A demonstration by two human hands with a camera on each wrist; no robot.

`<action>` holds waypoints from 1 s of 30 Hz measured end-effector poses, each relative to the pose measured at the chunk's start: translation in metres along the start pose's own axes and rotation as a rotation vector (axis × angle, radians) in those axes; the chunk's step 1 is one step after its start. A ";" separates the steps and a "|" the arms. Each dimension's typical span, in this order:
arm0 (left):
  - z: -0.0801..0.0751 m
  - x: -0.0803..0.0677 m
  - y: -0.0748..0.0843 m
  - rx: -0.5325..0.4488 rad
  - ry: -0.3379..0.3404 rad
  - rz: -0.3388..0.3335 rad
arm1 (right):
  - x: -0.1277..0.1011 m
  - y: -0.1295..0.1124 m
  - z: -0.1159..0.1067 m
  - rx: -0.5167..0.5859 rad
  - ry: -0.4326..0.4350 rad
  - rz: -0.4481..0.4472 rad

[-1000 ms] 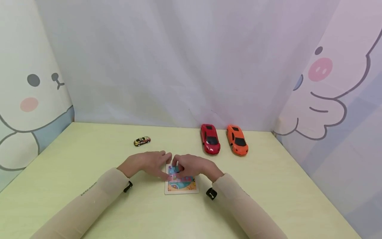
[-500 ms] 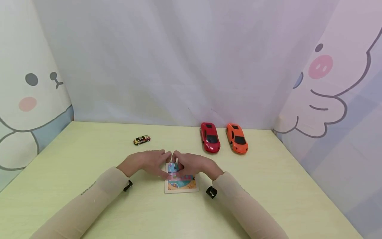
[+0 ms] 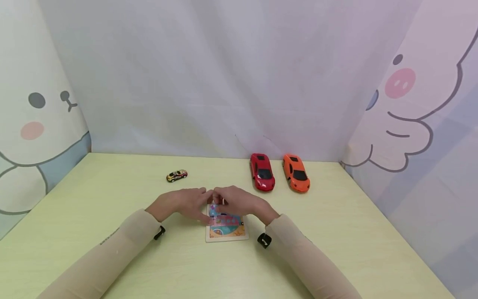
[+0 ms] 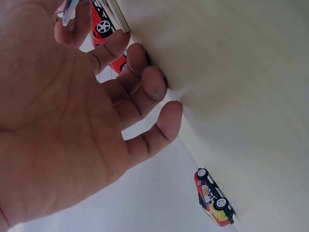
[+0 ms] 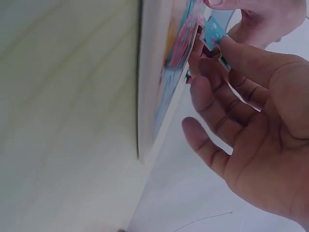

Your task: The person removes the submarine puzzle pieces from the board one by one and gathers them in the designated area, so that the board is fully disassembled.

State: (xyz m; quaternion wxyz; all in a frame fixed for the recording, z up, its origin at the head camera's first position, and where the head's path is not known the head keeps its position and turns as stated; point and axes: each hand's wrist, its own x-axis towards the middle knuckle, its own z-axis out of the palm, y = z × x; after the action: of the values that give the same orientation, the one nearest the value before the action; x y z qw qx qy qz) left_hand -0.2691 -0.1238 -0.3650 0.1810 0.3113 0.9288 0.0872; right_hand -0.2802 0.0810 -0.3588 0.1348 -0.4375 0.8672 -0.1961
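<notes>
Your right fingers (image 5: 227,60) pinch puzzle piece (image 5: 212,33) just above puzzle board (image 3: 226,227) far end; left hand (image 3: 183,203) relaxed, touching board's left edge.

There are three toy cars on the table (image 3: 112,257): one red car (image 3: 262,172), one orange car (image 3: 296,173) and one small yellow car (image 3: 176,175), all in the middle band of the frame. One puzzle board (image 3: 228,232) lies at the lower centre, and one loose puzzle piece (image 5: 212,33) shows at the top of the right wrist view. Two hands are seen, the left hand (image 3: 183,202) and the right hand (image 3: 240,202).
</notes>
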 end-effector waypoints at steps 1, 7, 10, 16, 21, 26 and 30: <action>0.000 0.000 0.000 0.003 0.000 0.002 | 0.000 0.000 0.000 0.003 0.011 -0.011; 0.000 -0.002 0.000 0.008 -0.001 0.001 | 0.001 0.002 -0.005 0.040 0.035 -0.031; 0.000 -0.002 0.000 0.007 -0.001 -0.006 | -0.001 0.005 -0.009 0.038 0.031 -0.010; 0.000 -0.002 0.000 0.018 -0.002 -0.017 | -0.008 0.013 -0.025 0.043 -0.013 0.026; 0.001 -0.001 -0.001 0.018 -0.003 -0.020 | -0.016 0.025 -0.037 0.051 -0.029 0.052; 0.001 0.001 0.000 0.007 0.003 -0.004 | -0.024 0.036 -0.045 0.053 -0.023 0.099; 0.000 -0.001 0.001 -0.004 0.005 0.009 | -0.030 0.043 -0.048 0.062 -0.022 0.146</action>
State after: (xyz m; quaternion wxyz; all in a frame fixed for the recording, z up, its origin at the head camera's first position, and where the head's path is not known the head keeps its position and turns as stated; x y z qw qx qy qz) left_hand -0.2684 -0.1237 -0.3644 0.1789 0.3149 0.9277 0.0909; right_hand -0.3131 0.1395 -0.3339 0.1718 -0.3710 0.8887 -0.2075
